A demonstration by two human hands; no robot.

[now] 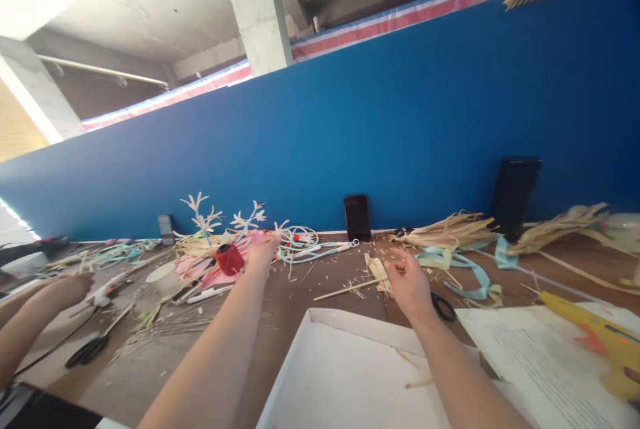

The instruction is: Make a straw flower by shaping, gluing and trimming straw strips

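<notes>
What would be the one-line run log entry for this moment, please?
left hand: open, beside red thread spool | right hand: open, over pale straw strips | white cardboard box lid: near front edge

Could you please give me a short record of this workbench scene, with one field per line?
Setting: brown worktable against a blue wall
Left hand: reaching out beside a red spool, fingers hidden from view
Right hand: open, above straw pieces and black scissors
Near front: white tray, printed paper, yellow glue gun
Far edge: dark phone leaning on the wall
Others: another person's hand at far left
</notes>
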